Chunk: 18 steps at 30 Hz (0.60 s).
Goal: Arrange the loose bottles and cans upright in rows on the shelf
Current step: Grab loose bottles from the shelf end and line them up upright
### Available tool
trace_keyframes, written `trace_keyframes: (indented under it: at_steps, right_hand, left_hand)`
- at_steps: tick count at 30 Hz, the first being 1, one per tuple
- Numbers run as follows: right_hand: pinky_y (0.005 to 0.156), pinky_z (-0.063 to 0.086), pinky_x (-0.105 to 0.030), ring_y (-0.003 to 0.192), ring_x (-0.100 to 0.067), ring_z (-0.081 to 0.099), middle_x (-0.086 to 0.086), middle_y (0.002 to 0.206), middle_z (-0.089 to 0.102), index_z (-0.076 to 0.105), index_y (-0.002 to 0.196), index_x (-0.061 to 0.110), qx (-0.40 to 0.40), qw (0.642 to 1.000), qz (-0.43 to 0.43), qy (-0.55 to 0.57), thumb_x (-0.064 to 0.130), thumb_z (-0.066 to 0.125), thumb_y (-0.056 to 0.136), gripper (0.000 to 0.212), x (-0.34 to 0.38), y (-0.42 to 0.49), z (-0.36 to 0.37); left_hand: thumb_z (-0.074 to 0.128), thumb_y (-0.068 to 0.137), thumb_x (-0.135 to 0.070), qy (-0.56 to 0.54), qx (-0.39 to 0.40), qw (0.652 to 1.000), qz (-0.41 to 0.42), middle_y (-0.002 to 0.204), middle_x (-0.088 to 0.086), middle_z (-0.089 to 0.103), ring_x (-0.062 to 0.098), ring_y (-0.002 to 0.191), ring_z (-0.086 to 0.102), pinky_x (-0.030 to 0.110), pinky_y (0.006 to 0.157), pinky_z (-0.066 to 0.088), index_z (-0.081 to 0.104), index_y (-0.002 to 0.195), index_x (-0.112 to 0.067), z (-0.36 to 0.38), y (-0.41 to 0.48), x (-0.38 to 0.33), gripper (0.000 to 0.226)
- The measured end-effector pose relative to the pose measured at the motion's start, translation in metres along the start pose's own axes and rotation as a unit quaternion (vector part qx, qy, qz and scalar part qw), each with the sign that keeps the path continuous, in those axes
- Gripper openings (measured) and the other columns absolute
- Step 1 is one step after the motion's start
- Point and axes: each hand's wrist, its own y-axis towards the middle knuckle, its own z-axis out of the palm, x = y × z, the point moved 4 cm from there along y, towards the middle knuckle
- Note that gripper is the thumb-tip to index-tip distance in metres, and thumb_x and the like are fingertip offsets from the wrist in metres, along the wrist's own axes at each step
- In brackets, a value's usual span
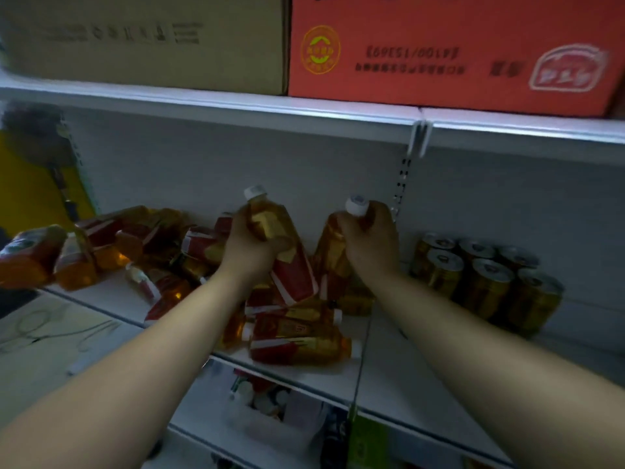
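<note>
Several amber tea bottles with red labels and white caps lie jumbled on the white shelf [389,374], from the far left to the middle. My left hand [247,252] grips one bottle [284,252] by its body, tilted with the cap up and to the left. My right hand [372,242] grips a second bottle [333,252] near its white cap, almost upright. Several gold cans [487,282] stand upright in rows at the right of the shelf.
A brown carton [145,38] and a red carton [449,49] sit on the shelf above. A shelf upright with slots [402,184] runs behind my right hand. Lower shelves hold other goods [263,401]. Bare shelf lies between my right hand and the cans.
</note>
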Motion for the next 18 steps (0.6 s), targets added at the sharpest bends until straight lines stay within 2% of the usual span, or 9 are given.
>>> trace_keyframes:
  at_steps: [2,5,8,9,11,14,16,18]
  right_hand:
    - [0.066,0.044,-0.025,0.074,0.004,0.057,0.014,0.084,0.062,0.057,0.091,0.031,-0.009,1.0,0.0,-0.025,0.04,0.057,0.088,0.009,0.007,-0.012,-0.019]
    - [0.069,0.049,-0.026,0.073,0.005,0.059,0.016,0.081,0.063,0.057,0.085,0.035,-0.027,0.998,0.007,-0.05,0.041,0.057,0.089,0.007,0.013,-0.035,-0.052]
    - [0.065,0.046,-0.02,0.076,0.01,0.059,0.025,0.079,0.065,0.059,0.083,0.039,-0.085,0.994,0.011,-0.066,0.04,0.061,0.087,0.004,0.014,-0.063,-0.091]
    - [0.066,0.046,-0.018,0.077,0.01,0.059,0.028,0.08,0.065,0.06,0.085,0.04,-0.107,0.992,0.016,-0.063,0.038,0.063,0.086,0.004,0.013,-0.073,-0.106]
    - [0.07,0.048,-0.02,0.081,0.006,0.062,0.024,0.085,0.067,0.062,0.09,0.037,-0.155,0.986,0.033,-0.057,0.035,0.066,0.085,0.007,0.01,-0.092,-0.138]
    - [0.069,0.048,-0.021,0.083,-0.005,0.064,0.012,0.089,0.067,0.062,0.097,0.029,-0.226,0.969,0.062,-0.073,0.03,0.067,0.085,0.013,0.003,-0.126,-0.196]
    - [0.061,0.044,-0.012,0.079,0.0,0.06,0.014,0.089,0.063,0.059,0.102,0.026,-0.254,0.959,0.076,-0.098,0.03,0.067,0.086,0.018,-0.002,-0.148,-0.235]
    - [0.057,0.038,-0.011,0.075,0.006,0.053,0.02,0.087,0.057,0.056,0.102,0.029,-0.278,0.947,0.09,-0.135,0.032,0.067,0.086,0.019,-0.007,-0.167,-0.271]
  left_hand:
    - [0.077,0.071,-0.019,0.022,0.034,0.999,0.026,0.097,-0.028,0.048,-0.011,0.082,0.05,0.012,0.061,0.044,0.031,0.139,-0.03,0.016,-0.009,-0.015,0.084]
    - [0.078,0.068,-0.017,0.022,0.118,0.991,0.058,0.105,-0.021,0.054,-0.006,0.089,0.056,0.015,0.068,0.048,0.032,0.136,-0.035,0.045,-0.028,-0.029,0.084]
    - [0.079,0.067,-0.019,0.014,0.199,0.975,0.094,0.1,-0.023,0.056,-0.018,0.084,0.055,0.004,0.062,0.044,0.033,0.109,-0.059,0.079,-0.059,-0.04,0.074]
    - [0.079,0.067,-0.019,0.001,0.224,0.969,0.101,0.1,-0.023,0.056,-0.02,0.084,0.054,0.003,0.062,0.043,0.032,0.104,-0.061,0.092,-0.071,-0.043,0.072]
    - [0.079,0.067,-0.018,-0.022,0.27,0.957,0.107,0.1,-0.022,0.056,-0.019,0.085,0.055,0.003,0.064,0.044,0.036,0.106,-0.056,0.119,-0.095,-0.048,0.069]
    - [0.079,0.058,-0.007,-0.041,0.317,0.942,0.107,0.09,-0.02,0.058,-0.017,0.076,0.057,0.003,0.056,0.043,0.043,0.1,-0.047,0.162,-0.134,-0.053,0.068]
    - [0.077,0.053,-0.005,-0.034,0.352,0.927,0.12,0.085,-0.016,0.062,-0.009,0.075,0.062,0.009,0.056,0.048,0.049,0.094,-0.05,0.189,-0.159,-0.056,0.067]
    - [0.076,0.051,-0.009,-0.026,0.39,0.913,0.114,0.087,-0.006,0.065,0.006,0.078,0.065,0.028,0.066,0.056,0.054,0.094,-0.039,0.214,-0.179,-0.057,0.057]
